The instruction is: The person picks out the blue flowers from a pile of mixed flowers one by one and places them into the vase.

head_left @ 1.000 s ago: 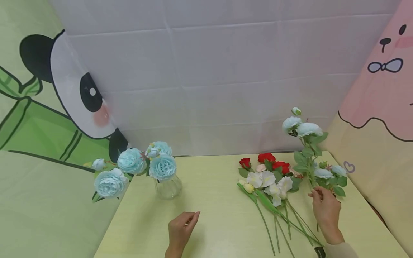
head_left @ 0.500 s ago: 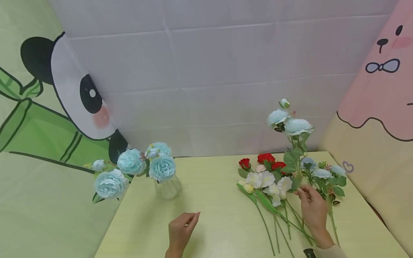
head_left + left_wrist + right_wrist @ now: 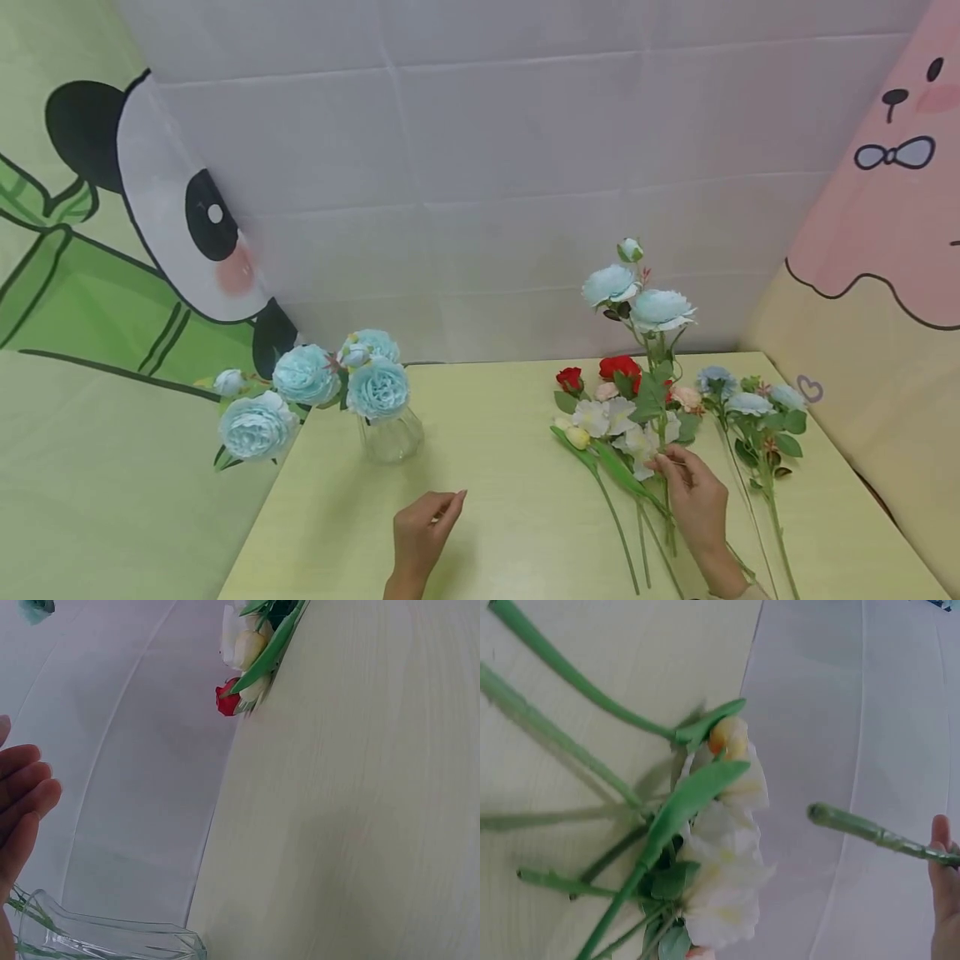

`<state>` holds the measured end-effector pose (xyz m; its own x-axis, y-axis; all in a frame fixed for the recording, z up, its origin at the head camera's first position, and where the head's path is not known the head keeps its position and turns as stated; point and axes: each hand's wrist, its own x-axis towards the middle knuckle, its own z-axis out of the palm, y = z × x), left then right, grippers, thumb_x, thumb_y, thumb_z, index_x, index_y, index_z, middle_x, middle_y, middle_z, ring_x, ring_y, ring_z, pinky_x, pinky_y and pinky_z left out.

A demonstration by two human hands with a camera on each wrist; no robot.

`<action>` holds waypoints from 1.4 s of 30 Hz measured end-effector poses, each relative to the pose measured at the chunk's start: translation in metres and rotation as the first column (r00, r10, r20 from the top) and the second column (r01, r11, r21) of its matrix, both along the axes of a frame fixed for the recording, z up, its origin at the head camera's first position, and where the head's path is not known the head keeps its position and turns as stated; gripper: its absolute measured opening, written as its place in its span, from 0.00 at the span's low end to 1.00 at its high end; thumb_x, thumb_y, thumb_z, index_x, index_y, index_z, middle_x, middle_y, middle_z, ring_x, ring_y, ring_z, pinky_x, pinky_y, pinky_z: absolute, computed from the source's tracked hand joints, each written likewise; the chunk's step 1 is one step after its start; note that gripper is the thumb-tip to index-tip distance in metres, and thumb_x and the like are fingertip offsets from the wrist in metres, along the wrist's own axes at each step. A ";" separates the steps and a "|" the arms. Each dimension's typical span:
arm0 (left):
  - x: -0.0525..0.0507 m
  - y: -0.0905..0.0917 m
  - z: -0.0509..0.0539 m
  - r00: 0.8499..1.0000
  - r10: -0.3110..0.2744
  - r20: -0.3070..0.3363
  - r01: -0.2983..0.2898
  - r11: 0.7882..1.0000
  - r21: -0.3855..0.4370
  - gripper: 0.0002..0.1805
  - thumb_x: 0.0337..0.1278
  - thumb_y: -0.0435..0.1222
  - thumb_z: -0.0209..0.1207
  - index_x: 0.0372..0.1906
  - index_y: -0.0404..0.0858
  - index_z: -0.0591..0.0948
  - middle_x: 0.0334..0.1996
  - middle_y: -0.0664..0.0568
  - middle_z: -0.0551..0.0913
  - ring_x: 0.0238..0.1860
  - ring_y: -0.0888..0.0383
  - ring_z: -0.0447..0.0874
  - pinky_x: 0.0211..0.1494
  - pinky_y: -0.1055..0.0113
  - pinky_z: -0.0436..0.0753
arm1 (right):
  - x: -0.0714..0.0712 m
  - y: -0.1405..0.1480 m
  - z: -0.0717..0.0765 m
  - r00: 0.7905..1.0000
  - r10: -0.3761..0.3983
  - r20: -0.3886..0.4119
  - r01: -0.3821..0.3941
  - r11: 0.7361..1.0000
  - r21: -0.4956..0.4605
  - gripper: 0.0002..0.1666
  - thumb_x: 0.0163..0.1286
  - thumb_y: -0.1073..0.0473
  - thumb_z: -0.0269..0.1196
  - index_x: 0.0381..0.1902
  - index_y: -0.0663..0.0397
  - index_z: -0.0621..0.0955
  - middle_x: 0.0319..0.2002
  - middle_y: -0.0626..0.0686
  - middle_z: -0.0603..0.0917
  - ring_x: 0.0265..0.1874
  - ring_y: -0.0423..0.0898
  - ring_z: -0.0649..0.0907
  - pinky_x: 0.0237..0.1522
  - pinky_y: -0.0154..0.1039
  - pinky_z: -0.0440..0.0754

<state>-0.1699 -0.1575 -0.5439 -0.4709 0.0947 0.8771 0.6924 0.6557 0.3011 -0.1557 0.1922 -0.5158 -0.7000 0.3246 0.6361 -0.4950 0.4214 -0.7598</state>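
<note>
My right hand pinches the green stem of a pale blue flower spray, held upright above the pile of flowers. In the right wrist view the stem juts out from the fingers. Below it lie white flowers, red roses and yellow tulips. My left hand is empty, fingers loosely bent, in front of a glass vase that holds pale blue flowers. In the left wrist view the vase lies beside the fingers.
More pale blue flowers lie at the table's right side, their stems toward the front edge. A grey-white cloth hangs behind the table. Blue blooms lean out past the table's left edge.
My right hand has moved left with the pale blue spray, from the right-hand flowers to over the white and red ones. My left hand has stayed in place.
</note>
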 end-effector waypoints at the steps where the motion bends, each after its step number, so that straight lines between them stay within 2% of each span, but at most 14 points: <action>1: 0.000 0.000 0.000 1.000 -0.003 -0.001 0.003 1.000 0.000 0.10 0.51 0.37 0.63 0.18 0.42 0.82 0.14 0.57 0.80 0.13 0.69 0.75 0.19 0.83 0.74 | 0.000 -0.003 0.000 1.000 0.019 0.006 -0.019 1.000 -0.014 0.08 0.59 0.73 0.60 0.38 0.69 0.79 0.24 0.56 0.85 0.27 0.24 0.82 0.24 0.19 0.75; 2: -0.001 0.001 0.000 1.000 -0.005 -0.001 0.005 1.000 0.001 0.09 0.51 0.37 0.63 0.18 0.42 0.82 0.14 0.57 0.80 0.13 0.69 0.75 0.19 0.83 0.74 | 0.001 -0.005 -0.001 0.999 0.031 0.015 -0.031 0.999 -0.021 0.08 0.58 0.74 0.60 0.37 0.69 0.79 0.24 0.55 0.85 0.27 0.25 0.82 0.23 0.19 0.74; 3: -0.001 0.001 0.000 1.000 -0.007 0.001 0.007 1.000 0.001 0.09 0.51 0.36 0.63 0.18 0.42 0.82 0.14 0.57 0.81 0.13 0.69 0.75 0.19 0.83 0.74 | 0.006 -0.013 0.013 0.998 -0.006 0.063 0.007 1.000 -0.007 0.08 0.56 0.77 0.60 0.36 0.70 0.79 0.22 0.55 0.85 0.25 0.23 0.81 0.21 0.18 0.73; 7: -0.001 0.001 -0.001 1.000 -0.014 0.007 0.014 1.000 0.002 0.08 0.49 0.35 0.64 0.18 0.42 0.82 0.14 0.57 0.80 0.14 0.69 0.75 0.20 0.83 0.74 | 0.009 -0.021 0.009 0.994 0.048 0.098 -0.041 0.996 -0.074 0.08 0.57 0.78 0.59 0.35 0.69 0.79 0.23 0.49 0.86 0.27 0.26 0.82 0.29 0.19 0.77; 11: 0.000 0.001 -0.002 1.000 -0.018 0.016 0.018 1.000 0.007 0.08 0.49 0.35 0.64 0.18 0.42 0.82 0.14 0.57 0.80 0.14 0.69 0.74 0.20 0.83 0.73 | 0.011 -0.028 0.002 0.993 0.100 0.063 -0.093 0.990 -0.110 0.11 0.55 0.82 0.58 0.36 0.71 0.78 0.24 0.48 0.86 0.27 0.29 0.84 0.31 0.19 0.78; 14: 0.000 0.002 -0.001 1.000 -0.021 0.018 0.021 1.000 0.013 0.08 0.50 0.35 0.64 0.19 0.42 0.82 0.14 0.57 0.81 0.14 0.69 0.75 0.20 0.84 0.74 | 0.015 -0.035 -0.001 0.989 0.144 0.043 -0.138 0.985 -0.107 0.11 0.55 0.82 0.57 0.36 0.73 0.78 0.26 0.43 0.85 0.28 0.29 0.83 0.31 0.20 0.78; 17: -0.001 0.004 0.000 0.999 -0.049 0.024 0.048 0.999 0.025 0.06 0.48 0.33 0.64 0.21 0.41 0.83 0.15 0.56 0.81 0.15 0.69 0.76 0.21 0.84 0.74 | 0.019 -0.042 -0.004 0.978 0.210 0.016 -0.206 0.971 -0.117 0.10 0.55 0.83 0.55 0.37 0.76 0.77 0.30 0.38 0.83 0.30 0.29 0.83 0.33 0.22 0.79; 21: -0.002 0.008 0.002 0.993 -0.094 0.066 0.091 0.994 0.056 0.05 0.43 0.28 0.66 0.25 0.41 0.84 0.18 0.55 0.83 0.17 0.68 0.78 0.22 0.83 0.75 | 0.025 -0.050 -0.006 0.961 0.278 0.002 -0.275 0.951 -0.141 0.09 0.57 0.83 0.54 0.38 0.79 0.75 0.32 0.43 0.82 0.31 0.31 0.84 0.34 0.25 0.81; 24: -0.003 0.011 0.006 0.987 -0.120 0.110 0.110 0.990 0.089 0.07 0.40 0.26 0.66 0.28 0.40 0.84 0.21 0.54 0.84 0.20 0.67 0.79 0.24 0.83 0.76 | 0.028 -0.053 -0.007 0.960 0.276 0.046 -0.267 0.952 -0.153 0.09 0.58 0.81 0.55 0.38 0.75 0.76 0.31 0.46 0.82 0.31 0.32 0.84 0.33 0.26 0.81; 28: -0.004 0.017 0.016 0.973 -0.164 0.160 0.142 0.980 0.139 0.09 0.42 0.26 0.66 0.32 0.38 0.85 0.23 0.51 0.85 0.23 0.66 0.81 0.25 0.82 0.77 | 0.028 -0.056 -0.008 0.961 0.264 0.081 -0.252 0.959 -0.132 0.11 0.58 0.80 0.56 0.39 0.70 0.77 0.31 0.43 0.82 0.30 0.32 0.84 0.32 0.26 0.81; 31: -0.007 0.020 0.025 0.968 -0.181 0.172 0.154 0.975 0.159 0.09 0.43 0.26 0.66 0.34 0.38 0.85 0.24 0.49 0.86 0.25 0.66 0.82 0.26 0.81 0.78 | 0.027 -0.059 -0.010 0.960 0.278 0.039 -0.272 0.956 -0.110 0.12 0.56 0.81 0.56 0.38 0.71 0.77 0.31 0.41 0.82 0.29 0.32 0.84 0.31 0.26 0.81; 35: -0.011 0.022 0.036 0.971 -0.180 0.159 0.153 0.974 0.167 0.10 0.42 0.26 0.66 0.34 0.38 0.85 0.25 0.49 0.86 0.25 0.64 0.83 0.27 0.81 0.78 | 0.028 -0.067 -0.012 0.937 0.348 -0.029 -0.349 0.931 -0.104 0.12 0.56 0.83 0.54 0.39 0.74 0.76 0.33 0.42 0.82 0.31 0.33 0.84 0.32 0.26 0.81; 37: -0.012 0.023 0.041 0.971 -0.184 0.153 0.159 0.973 0.166 0.10 0.42 0.25 0.66 0.34 0.38 0.85 0.26 0.49 0.86 0.25 0.64 0.83 0.28 0.81 0.78 | 0.028 -0.072 -0.012 0.925 0.378 -0.038 -0.379 0.918 -0.111 0.12 0.57 0.83 0.54 0.40 0.73 0.76 0.34 0.42 0.81 0.32 0.34 0.84 0.32 0.26 0.81; 42: -0.011 0.028 0.059 0.962 -0.242 0.127 0.217 0.959 0.184 0.11 0.41 0.23 0.65 0.34 0.35 0.84 0.27 0.46 0.86 0.26 0.58 0.84 0.32 0.80 0.79 | 0.030 -0.081 -0.010 0.910 0.412 -0.040 -0.413 0.901 -0.130 0.12 0.58 0.82 0.54 0.39 0.72 0.76 0.31 0.54 0.81 0.31 0.35 0.84 0.32 0.27 0.81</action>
<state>-0.1805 -0.1291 -0.4849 -0.5783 0.0739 0.8124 0.7584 0.4156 0.5020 -0.1253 0.1110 -0.5256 -0.7826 0.0898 0.6160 -0.6116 0.0736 -0.7878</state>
